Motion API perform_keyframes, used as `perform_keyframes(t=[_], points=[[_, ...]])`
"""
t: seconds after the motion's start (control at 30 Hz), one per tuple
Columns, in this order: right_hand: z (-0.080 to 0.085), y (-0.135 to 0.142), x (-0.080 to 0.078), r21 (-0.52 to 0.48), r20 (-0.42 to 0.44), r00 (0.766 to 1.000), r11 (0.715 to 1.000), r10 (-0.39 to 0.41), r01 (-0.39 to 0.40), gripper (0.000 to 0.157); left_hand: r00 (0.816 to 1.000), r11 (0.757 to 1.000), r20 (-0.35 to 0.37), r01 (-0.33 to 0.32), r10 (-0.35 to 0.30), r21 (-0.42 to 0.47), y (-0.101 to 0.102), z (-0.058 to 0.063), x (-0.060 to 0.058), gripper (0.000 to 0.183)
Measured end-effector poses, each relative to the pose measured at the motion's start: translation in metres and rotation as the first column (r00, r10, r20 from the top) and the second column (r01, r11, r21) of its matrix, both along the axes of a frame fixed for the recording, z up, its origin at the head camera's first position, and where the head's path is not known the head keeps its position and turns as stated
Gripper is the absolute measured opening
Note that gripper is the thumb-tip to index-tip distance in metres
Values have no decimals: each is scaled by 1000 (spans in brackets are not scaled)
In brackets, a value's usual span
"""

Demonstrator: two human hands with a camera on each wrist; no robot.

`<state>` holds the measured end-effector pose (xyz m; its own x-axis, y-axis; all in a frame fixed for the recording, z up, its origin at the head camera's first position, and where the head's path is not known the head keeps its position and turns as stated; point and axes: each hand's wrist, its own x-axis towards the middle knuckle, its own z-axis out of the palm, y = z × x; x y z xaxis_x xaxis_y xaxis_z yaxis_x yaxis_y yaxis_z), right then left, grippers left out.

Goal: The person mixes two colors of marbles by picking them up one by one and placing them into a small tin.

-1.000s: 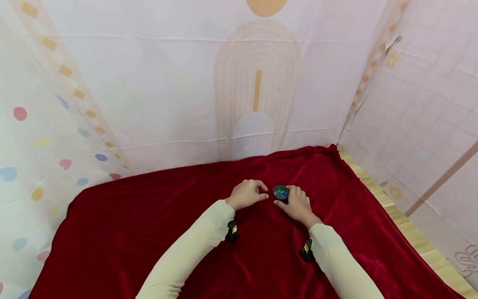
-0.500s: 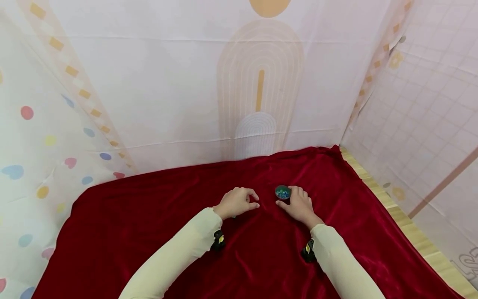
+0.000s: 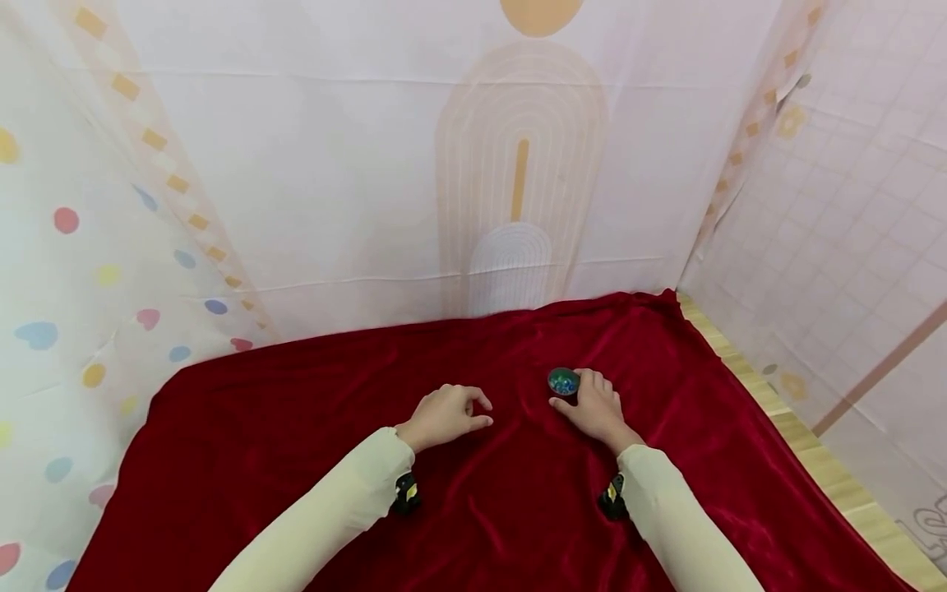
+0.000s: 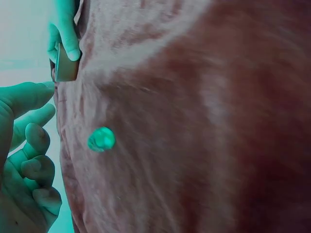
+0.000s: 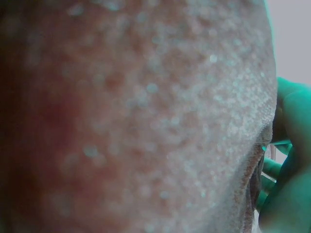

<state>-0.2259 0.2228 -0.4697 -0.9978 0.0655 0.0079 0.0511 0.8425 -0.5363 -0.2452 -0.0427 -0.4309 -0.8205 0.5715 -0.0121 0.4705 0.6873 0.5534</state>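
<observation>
My right hand (image 3: 598, 409) grips a small round cup (image 3: 563, 381) on the dark red cloth, thumb at its near side and fingers behind. Blue-green, shiny pieces show inside the cup, too small to tell apart. In the left wrist view the same cup (image 4: 67, 65) looks straight-walled. My left hand (image 3: 445, 415) hovers over the cloth to the left, fingers loosely bent, thumb and forefinger apart with nothing between them. A round, glassy green marble (image 4: 101, 139) lies on the cloth near that hand in the left wrist view; the head view does not show it.
Velvety red cloth (image 3: 296, 427) with folds covers the table. A strip of pale wood (image 3: 806, 460) shows along its right edge. Printed fabric walls (image 3: 355, 181) stand behind and at both sides. Each wrist carries a black camera mount (image 3: 405, 493).
My left hand has drawn away from the cup, moving left and toward me. The right hand stays in place with the cup; the head view has shifted slightly.
</observation>
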Motion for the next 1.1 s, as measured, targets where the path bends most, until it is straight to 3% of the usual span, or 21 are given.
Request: perform_keyframes(t=[0.6,0.83,1.1], points=[[2,-2,1,8,2,1000,1000,9,-10,67,994,994,-20,-104,104,-39,-30,-8,16,17],[-1,-1,1,5,9,1000,1000,13,-13,68,988,985,4,-151,152,-79,-30,-14,16,18],[-2,-1,0,4,3,1000,1000,7,-7,68,984,981,-19,-180,179,-77,-26,-20,15,17]])
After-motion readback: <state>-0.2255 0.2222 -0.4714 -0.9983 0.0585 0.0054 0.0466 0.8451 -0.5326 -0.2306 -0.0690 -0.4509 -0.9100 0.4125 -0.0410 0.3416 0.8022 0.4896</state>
